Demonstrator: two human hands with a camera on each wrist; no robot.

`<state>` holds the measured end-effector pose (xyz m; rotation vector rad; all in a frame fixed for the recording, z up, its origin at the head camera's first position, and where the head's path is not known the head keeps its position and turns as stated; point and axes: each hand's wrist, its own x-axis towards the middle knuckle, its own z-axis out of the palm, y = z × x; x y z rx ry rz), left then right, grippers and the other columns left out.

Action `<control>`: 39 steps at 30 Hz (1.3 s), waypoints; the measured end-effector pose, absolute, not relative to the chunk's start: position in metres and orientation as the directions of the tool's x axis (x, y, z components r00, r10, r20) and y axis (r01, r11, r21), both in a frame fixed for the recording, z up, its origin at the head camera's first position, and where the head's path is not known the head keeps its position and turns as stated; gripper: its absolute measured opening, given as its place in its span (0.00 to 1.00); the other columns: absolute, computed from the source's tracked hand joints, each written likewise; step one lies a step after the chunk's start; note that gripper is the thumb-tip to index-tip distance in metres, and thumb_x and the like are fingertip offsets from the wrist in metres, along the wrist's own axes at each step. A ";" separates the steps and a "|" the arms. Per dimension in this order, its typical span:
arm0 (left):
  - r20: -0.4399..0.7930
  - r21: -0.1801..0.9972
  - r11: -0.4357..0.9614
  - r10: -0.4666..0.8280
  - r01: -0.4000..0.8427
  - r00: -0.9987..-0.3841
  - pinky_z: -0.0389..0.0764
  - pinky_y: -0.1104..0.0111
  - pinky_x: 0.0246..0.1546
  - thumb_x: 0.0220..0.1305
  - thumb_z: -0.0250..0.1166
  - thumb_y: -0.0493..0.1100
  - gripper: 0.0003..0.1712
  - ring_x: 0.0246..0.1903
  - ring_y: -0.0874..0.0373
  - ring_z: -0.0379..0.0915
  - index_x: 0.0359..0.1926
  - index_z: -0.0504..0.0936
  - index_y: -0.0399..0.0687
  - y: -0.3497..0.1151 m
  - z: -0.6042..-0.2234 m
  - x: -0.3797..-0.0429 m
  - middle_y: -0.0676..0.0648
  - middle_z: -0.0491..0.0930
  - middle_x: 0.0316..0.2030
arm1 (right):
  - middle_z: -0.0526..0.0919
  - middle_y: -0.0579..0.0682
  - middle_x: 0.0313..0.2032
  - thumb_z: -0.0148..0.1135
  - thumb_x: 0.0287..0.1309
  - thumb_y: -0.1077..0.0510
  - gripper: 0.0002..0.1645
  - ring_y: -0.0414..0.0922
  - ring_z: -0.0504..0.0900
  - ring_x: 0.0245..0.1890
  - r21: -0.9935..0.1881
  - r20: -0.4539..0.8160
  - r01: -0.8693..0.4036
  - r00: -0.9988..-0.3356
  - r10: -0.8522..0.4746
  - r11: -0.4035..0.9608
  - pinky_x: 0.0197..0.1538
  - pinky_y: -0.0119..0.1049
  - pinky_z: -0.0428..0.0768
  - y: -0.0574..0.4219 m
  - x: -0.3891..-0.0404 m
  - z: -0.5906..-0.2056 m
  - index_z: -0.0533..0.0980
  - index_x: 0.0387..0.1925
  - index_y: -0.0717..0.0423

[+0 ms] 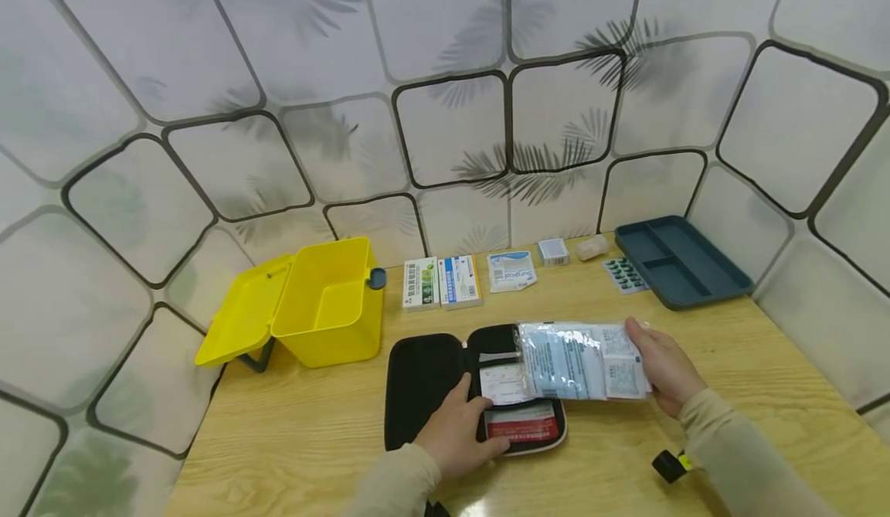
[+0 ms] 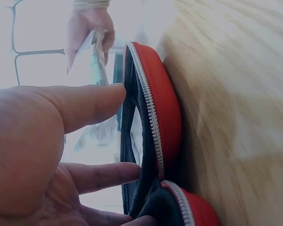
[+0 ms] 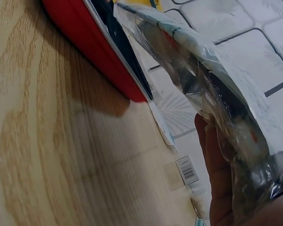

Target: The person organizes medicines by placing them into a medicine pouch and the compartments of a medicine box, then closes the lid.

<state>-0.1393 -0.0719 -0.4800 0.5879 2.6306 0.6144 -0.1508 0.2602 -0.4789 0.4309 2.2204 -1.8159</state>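
Note:
A zip case (image 1: 424, 378), black inside with a red shell (image 2: 162, 99), lies spread out on the table. White packets (image 1: 502, 384) and a red-and-white packet (image 1: 521, 424) sit in its right half. My left hand (image 1: 455, 433) rests at the case's near edge and middle, thumb and fingers apart and touching it. With my right hand (image 1: 666, 369) I grip the right end of a clear plastic bag (image 1: 563, 361) filled with flat packets. The bag is held above the case's right half and past its right edge. Crinkled plastic (image 3: 217, 89) fills much of the right wrist view.
A yellow box (image 1: 327, 331) with its lid raised stands at the left. Along the back are two medicine boxes (image 1: 420, 284), a surgical packet (image 1: 511, 271), a small box (image 1: 553, 252), a wrapped roll (image 1: 592, 247), a capsule blister (image 1: 624, 276) and a dark blue tray (image 1: 695, 294).

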 end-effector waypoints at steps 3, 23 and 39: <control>-0.238 0.520 0.791 0.497 0.323 -0.834 0.68 0.49 0.62 0.55 0.67 0.64 0.35 0.67 0.41 0.56 0.56 0.78 0.48 -0.061 -0.482 -0.143 0.36 0.53 0.71 | 0.65 0.65 0.64 0.31 0.57 0.20 0.62 0.45 0.75 0.50 -0.908 -0.370 0.377 -0.926 0.074 0.183 0.49 0.37 0.80 0.257 -0.152 -0.480 0.49 0.72 0.67; -0.098 0.321 0.793 0.571 0.517 -0.815 0.68 0.54 0.62 0.62 0.63 0.60 0.30 0.60 0.48 0.66 0.58 0.77 0.46 -0.123 -0.492 -0.145 0.44 0.72 0.60 | 0.73 0.57 0.57 0.29 0.59 0.23 0.59 0.38 0.78 0.45 -0.941 -0.327 0.331 -0.943 0.064 0.076 0.46 0.35 0.81 0.254 -0.157 -0.471 0.47 0.72 0.67; -0.081 0.634 0.697 0.490 0.334 -0.868 0.69 0.53 0.61 0.66 0.59 0.60 0.33 0.61 0.50 0.67 0.64 0.69 0.46 -0.117 -0.492 -0.146 0.45 0.72 0.61 | 0.65 0.57 0.63 0.36 0.76 0.48 0.30 0.43 0.77 0.53 -0.912 -0.249 0.297 -0.949 -0.195 -0.281 0.52 0.39 0.79 0.187 -0.136 -0.453 0.47 0.70 0.58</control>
